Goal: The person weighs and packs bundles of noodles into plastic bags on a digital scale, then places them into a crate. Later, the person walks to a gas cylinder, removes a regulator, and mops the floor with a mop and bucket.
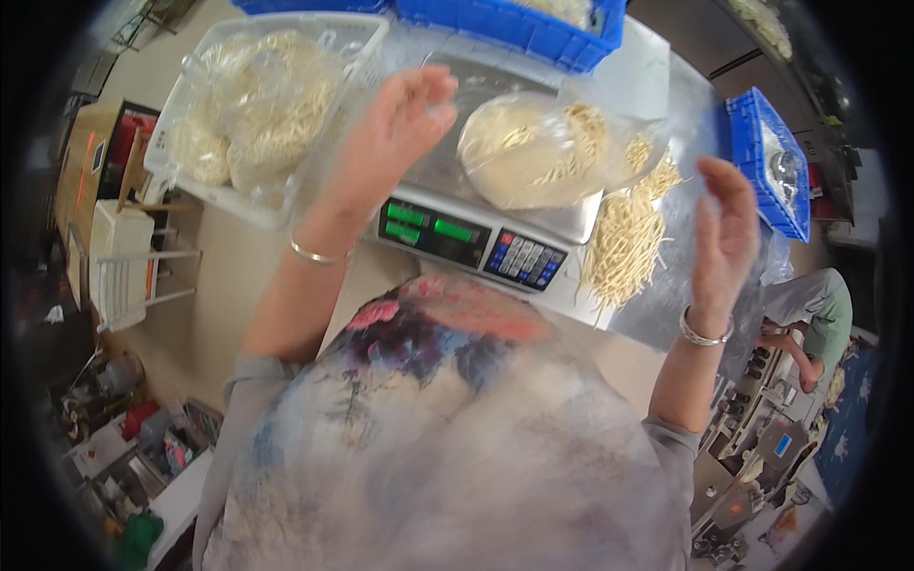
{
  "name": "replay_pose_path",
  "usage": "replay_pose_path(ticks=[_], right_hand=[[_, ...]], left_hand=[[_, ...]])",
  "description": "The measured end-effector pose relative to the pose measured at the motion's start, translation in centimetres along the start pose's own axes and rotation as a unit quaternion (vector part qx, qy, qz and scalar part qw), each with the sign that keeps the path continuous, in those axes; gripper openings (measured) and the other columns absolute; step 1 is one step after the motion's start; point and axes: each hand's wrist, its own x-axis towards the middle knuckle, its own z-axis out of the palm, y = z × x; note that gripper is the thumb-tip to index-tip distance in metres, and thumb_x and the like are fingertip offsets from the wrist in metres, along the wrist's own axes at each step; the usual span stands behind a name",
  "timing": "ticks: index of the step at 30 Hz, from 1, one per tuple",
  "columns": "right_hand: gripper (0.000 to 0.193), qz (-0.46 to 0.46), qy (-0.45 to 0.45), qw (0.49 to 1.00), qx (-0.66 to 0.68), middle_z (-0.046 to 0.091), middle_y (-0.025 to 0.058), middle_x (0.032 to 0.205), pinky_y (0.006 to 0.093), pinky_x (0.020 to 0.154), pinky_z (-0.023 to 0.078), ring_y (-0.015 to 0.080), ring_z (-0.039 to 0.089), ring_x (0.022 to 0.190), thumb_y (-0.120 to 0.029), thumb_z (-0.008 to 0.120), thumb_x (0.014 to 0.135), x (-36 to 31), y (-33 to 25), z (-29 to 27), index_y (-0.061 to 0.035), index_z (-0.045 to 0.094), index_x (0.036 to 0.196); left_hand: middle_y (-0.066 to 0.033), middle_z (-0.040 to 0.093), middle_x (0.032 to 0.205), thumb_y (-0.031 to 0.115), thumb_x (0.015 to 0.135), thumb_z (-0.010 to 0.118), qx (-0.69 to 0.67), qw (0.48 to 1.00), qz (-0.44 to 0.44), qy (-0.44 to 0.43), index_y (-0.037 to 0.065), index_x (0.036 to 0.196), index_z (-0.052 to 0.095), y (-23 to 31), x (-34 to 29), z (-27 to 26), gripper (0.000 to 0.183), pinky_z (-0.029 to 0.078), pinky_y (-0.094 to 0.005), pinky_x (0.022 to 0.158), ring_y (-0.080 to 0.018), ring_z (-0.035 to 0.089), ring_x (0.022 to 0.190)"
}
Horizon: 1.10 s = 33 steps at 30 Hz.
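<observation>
On the metal pan of the digital scale (443, 233) lies a clear plastic bag of noodles (533, 152), its loose mouth spread toward the right. My left hand (405, 114) is raised beside the bag, over the left part of the scale, slightly blurred, with loosely bent fingers and nothing in them. A heap of loose pale noodles (624, 249) sits on the table right of the scale. Farther right, my right hand (725, 233) hovers apart from the heap, its thumb and fingers spaced and empty. Neither hand touches the bag.
A white plastic crate (276, 211) with bagged noodles stands on the left. Blue crates (514, 36) line the table's far side, and another blue crate (773, 162) is at the right. Another person's leg and hand (809, 324) show at the far right, near machinery.
</observation>
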Motion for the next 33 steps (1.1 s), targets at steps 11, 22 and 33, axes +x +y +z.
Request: replay_pose_path(ticks=[11,22,33], right_hand=[[0.012,-0.119,-0.099,0.985,0.080,0.062,0.0135,0.097,0.0297,0.085,0.042,0.0211,0.058,0.094,0.002,0.052,0.085,0.4,-4.6,3.2,0.0041,0.059,0.094],[0.017,-0.158,0.021,0.986,-0.049,0.062,0.0091,0.095,0.0263,0.081,0.044,0.0177,0.058,0.088,0.009,0.052,0.079,1.5,-0.8,1.6,0.0006,0.060,0.091],[0.023,0.279,-0.116,0.871,-0.388,0.057,0.0108,0.105,0.0394,0.080,0.048,0.0299,0.058,0.095,-0.012,0.062,0.081,-7.9,23.3,-2.5,-0.0146,0.061,0.104]], left_hand=[[-0.0182,0.049,0.121,0.036,0.069,0.078,0.213,0.964,0.153,0.033,-0.004,0.121,0.047,1.6,-0.9,1.3,0.073,0.037,-0.0375,0.097,-0.0298,0.047,0.114],[-0.0081,0.059,0.095,0.020,0.084,0.062,0.346,0.925,0.155,-0.037,0.002,0.101,0.055,0.1,-0.2,4.6,0.026,0.040,-0.0337,0.090,-0.0216,0.054,0.097],[-0.0053,0.057,0.100,0.015,0.092,0.047,-0.015,0.997,-0.020,-0.074,0.002,0.103,0.051,-0.2,-0.7,4.5,0.017,0.035,-0.0320,0.097,-0.0150,0.050,0.103]])
